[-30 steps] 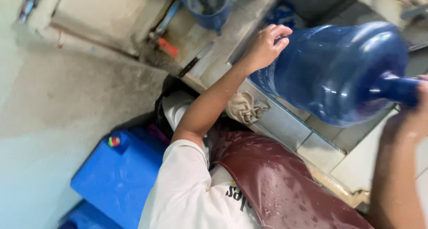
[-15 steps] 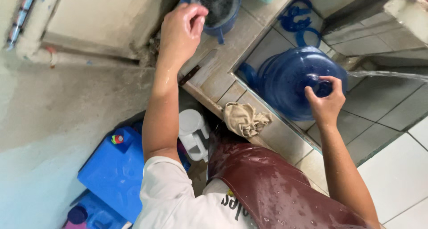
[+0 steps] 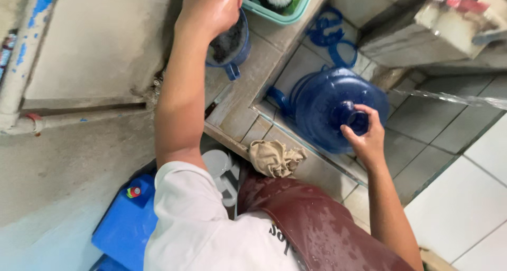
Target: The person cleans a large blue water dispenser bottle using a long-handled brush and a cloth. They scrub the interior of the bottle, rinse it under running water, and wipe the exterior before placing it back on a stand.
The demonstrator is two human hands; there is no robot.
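Right hand (image 3: pixel 364 136) is wrapped round the neck of the big blue water jug (image 3: pixel 330 110), steadying it upright in the tiled basin (image 3: pixel 422 139). Left hand (image 3: pixel 211 7) hovers over the small blue pitcher (image 3: pixel 229 44) on the counter (image 3: pixel 253 91) edge; can't tell its grip.

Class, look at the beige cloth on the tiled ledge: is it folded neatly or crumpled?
Crumpled. The beige cloth lies bunched in an uneven heap with irregular creases on the tiled ledge, showing no flat layers or straight edges.
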